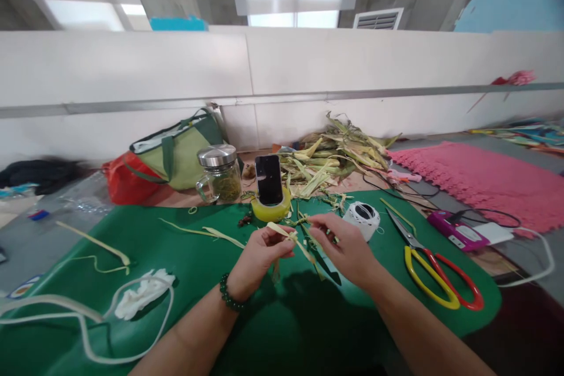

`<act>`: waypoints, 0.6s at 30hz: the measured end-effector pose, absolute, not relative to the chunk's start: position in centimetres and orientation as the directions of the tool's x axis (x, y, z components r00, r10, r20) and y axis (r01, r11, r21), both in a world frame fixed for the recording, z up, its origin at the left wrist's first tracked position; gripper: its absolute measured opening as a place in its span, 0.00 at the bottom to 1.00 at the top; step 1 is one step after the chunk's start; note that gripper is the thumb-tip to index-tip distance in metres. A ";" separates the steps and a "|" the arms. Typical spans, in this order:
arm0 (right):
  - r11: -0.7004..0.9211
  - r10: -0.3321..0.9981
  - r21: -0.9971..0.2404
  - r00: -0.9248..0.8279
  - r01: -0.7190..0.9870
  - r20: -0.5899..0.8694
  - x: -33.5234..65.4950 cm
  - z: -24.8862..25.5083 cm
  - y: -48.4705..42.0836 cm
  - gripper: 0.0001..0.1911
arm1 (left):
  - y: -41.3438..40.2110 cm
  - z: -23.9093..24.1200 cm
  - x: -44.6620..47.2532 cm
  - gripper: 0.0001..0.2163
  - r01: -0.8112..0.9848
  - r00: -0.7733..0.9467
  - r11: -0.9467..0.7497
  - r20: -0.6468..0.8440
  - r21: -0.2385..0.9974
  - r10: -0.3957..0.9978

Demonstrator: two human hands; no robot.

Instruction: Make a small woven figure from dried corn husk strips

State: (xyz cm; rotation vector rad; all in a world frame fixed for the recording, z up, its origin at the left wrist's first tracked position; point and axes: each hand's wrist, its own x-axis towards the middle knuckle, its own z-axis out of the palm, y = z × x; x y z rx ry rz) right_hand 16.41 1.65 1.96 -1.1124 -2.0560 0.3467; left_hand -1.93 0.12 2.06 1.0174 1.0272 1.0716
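Note:
My left hand (267, 251) is closed on a pale corn husk strip (282, 230), pinched between thumb and fingers. Part of the strip hangs below the fingers, and another end slants down to the right. My right hand (337, 241) is just to the right, thumb and forefinger drawn together close to the strip. What its fingertips hold, if anything, is too small to make out. Under and between the hands, green and pale husk scraps lie on the green mat (304, 329), beside a dark pointed blade-like shape (328, 270).
Scissors (414, 241) and a white thread spool (363, 220) lie to the right. A phone (268, 179) leans on a yellow tape roll (272, 210), near a glass jar (224, 179). Corn husks (335, 153) are heaped behind. A white cord (83, 329) and crumpled tissue (145, 295) lie left.

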 end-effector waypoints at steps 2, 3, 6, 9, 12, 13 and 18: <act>0.589 0.807 -0.667 -0.377 0.456 0.455 15.6 2.2 0.7 0.10 | 0.1 2.0 -1.9 0.15 -0.197 0.183 0.152 -0.116 0.968 0.976; 0.575 0.813 -0.704 -0.383 0.417 0.438 15.2 2.2 0.6 0.09 | 0.1 2.0 -1.8 0.14 -0.204 0.196 0.135 -0.095 0.970 0.976; 0.517 0.848 -0.776 -0.342 0.362 0.405 14.8 2.0 1.0 0.08 | 0.1 2.0 -1.9 0.15 -0.213 0.248 0.130 -0.075 0.968 0.966; 0.452 0.880 -0.835 -0.309 0.314 0.361 15.3 2.0 1.8 0.08 | -0.1 2.1 -2.0 0.18 -0.142 0.298 0.200 -0.151 0.970 0.943; 0.416 0.891 -0.869 -0.313 0.269 0.329 15.8 2.0 2.2 0.09 | -0.3 2.2 -2.0 0.17 -0.051 0.308 0.194 -0.170 0.980 0.936; 0.413 0.892 -0.872 -0.312 0.263 0.328 15.8 2.0 2.2 0.09 | -0.4 2.3 -1.9 0.18 -0.030 0.304 0.171 -0.154 0.985 0.940; 0.420 0.895 -0.866 -0.281 0.272 0.346 15.4 1.8 1.9 0.08 | -0.6 2.5 -1.7 0.17 0.050 0.303 0.046 -0.059 0.998 0.951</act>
